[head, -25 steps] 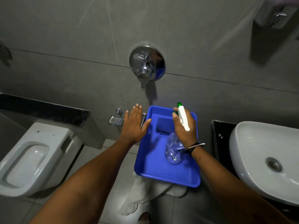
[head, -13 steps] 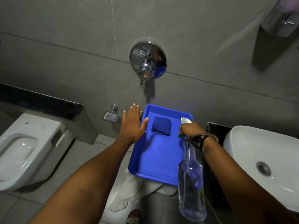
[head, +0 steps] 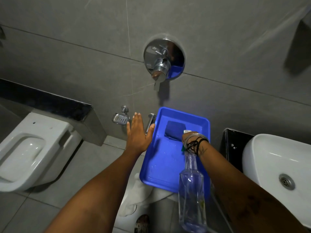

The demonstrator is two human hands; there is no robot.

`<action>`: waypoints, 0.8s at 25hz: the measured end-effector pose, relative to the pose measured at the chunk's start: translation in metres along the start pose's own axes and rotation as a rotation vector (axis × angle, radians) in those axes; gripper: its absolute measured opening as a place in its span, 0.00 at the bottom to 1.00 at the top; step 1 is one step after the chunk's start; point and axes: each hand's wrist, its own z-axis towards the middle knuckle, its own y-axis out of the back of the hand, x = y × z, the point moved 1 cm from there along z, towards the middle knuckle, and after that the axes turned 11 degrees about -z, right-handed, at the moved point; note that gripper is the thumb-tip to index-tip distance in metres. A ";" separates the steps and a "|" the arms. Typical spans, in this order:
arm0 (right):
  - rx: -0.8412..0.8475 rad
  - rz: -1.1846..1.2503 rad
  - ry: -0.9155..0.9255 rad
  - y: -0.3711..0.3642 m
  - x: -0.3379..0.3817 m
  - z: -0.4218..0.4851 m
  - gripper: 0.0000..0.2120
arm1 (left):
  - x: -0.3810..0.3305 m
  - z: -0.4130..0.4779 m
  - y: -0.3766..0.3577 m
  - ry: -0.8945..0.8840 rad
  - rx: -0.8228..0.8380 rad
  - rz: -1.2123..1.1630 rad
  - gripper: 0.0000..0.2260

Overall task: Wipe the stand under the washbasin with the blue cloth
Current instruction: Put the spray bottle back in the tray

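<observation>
A folded dark blue cloth (head: 175, 131) lies at the far end of a bright blue tray (head: 161, 165). My right hand (head: 189, 137) is bent down over the tray beside the cloth and grips the head of a clear spray bottle (head: 191, 190), which hangs toward me. My left hand (head: 137, 133) is flat and open, fingers apart, at the tray's left rim. The white washbasin (head: 272, 167) sits at the right on a black stand (head: 234, 145), whose lower part is hidden.
A white toilet (head: 28, 152) stands at the left below a black ledge (head: 45, 101). On the grey wall are a chrome mixer valve (head: 164, 59), a soap dish (head: 120, 118) and a chrome peg. A white rag (head: 136, 197) lies on the floor tiles under the tray.
My right hand has tipped the spray bottle out of the tray so that it hangs toward me, and now reaches down by the cloth. My left hand stays at the tray's left rim.
</observation>
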 end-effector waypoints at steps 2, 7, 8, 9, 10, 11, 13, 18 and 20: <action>0.005 0.065 -0.038 0.004 0.002 0.003 0.08 | 0.003 0.004 0.000 0.006 0.002 0.006 0.37; -0.009 -0.047 -0.005 -0.001 -0.002 0.006 0.07 | 0.003 0.013 0.000 -0.012 0.013 0.017 0.37; -0.043 -0.093 0.030 0.000 -0.006 0.005 0.09 | 0.002 0.015 0.000 -0.012 0.013 0.015 0.36; -0.072 0.042 -0.013 0.003 -0.008 0.001 0.08 | 0.001 0.016 0.000 -0.007 0.017 0.013 0.36; -0.102 0.063 -0.010 0.005 -0.012 0.005 0.08 | 0.000 0.017 -0.001 -0.004 0.023 0.009 0.37; -0.154 0.188 -0.039 0.008 -0.014 0.003 0.10 | -0.002 0.017 -0.002 -0.004 0.030 0.006 0.37; -0.178 0.411 -0.004 0.017 -0.009 -0.003 0.17 | -0.005 0.016 -0.005 -0.011 0.050 0.005 0.37; -0.133 0.756 0.340 0.048 -0.002 -0.049 0.26 | -0.006 0.012 -0.009 -0.003 0.060 -0.012 0.36; -0.124 0.791 0.492 0.059 -0.004 -0.059 0.23 | -0.004 0.010 -0.007 0.002 0.051 -0.012 0.36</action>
